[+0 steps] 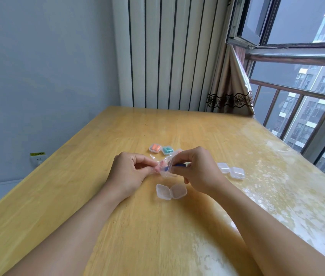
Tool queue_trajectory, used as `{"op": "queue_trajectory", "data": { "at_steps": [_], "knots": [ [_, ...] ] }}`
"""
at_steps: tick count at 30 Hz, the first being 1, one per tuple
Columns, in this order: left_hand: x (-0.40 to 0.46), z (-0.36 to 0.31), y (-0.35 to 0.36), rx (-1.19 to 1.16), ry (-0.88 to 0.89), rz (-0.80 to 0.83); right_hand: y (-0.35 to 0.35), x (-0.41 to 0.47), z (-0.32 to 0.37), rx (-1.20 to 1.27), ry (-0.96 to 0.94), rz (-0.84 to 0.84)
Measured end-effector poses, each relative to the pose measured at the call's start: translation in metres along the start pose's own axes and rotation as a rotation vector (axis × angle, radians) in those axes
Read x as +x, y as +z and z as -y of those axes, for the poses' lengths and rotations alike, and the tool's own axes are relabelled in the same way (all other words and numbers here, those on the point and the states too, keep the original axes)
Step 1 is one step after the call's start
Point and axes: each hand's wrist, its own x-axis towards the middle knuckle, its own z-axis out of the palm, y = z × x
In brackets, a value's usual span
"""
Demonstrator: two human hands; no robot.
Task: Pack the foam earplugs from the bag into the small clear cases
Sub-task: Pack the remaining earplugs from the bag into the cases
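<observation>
Earplug bag [164, 168] is pinched between left hand [131, 172] and right hand [195, 172], fingers curled, above the table [98, 196].

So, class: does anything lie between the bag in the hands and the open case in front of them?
Nothing visible does. Both hands pinch the bag, and the open case lies just below it on bare table, lid flipped back.

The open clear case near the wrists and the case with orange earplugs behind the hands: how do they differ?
The open clear case lies with its lid folded flat and holds nothing; the orange-earplug case looks shut and holds orange earplugs. The open case sits nearer the person, below the hands; the orange one sits farther away, beside a teal-filled case. Both are small, clear and rest on the wooden table.
</observation>
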Motion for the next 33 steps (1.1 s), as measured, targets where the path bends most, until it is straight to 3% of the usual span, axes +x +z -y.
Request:
{"op": "queue_trajectory", "data": {
  "at_steps": [4, 6, 8, 10, 12, 14, 16, 20, 33],
  "knots": [
    [0.004, 0.004, -0.006, 0.091, 0.018, -0.074, -0.024, 0.003, 0.0, 0.134, 0.056, -0.027],
    [0.006, 0.007, -0.009, 0.187, 0.042, -0.092, -0.042, 0.002, 0.002, 0.203, 0.105, 0.153],
    [0.006, 0.007, -0.01, 0.266, 0.077, -0.131, -0.05, -0.002, 0.003, 0.11, 0.145, 0.405],
    [0.005, 0.003, -0.01, 0.299, 0.176, -0.182, -0.046, -0.005, 0.003, 0.007, 0.156, 0.511],
    [0.001, -0.006, -0.011, 0.264, 0.33, -0.182, -0.043, -0.004, 0.002, -0.019, 0.152, 0.495],
    [-0.009, -0.017, -0.012, 0.175, 0.438, -0.041, -0.042, -0.003, 0.003, -0.048, 0.137, 0.47],
    [-0.02, -0.024, -0.01, 0.131, 0.419, 0.142, -0.042, -0.003, 0.004, -0.097, 0.126, 0.459],
    [-0.029, -0.022, -0.001, 0.349, 0.267, 0.334, -0.04, -0.005, 0.004, -0.152, 0.125, 0.456],
    [-0.029, -0.022, 0.009, 0.314, 0.226, 0.29, -0.034, -0.005, 0.006, -0.311, 0.114, 0.351]
  ]
}}
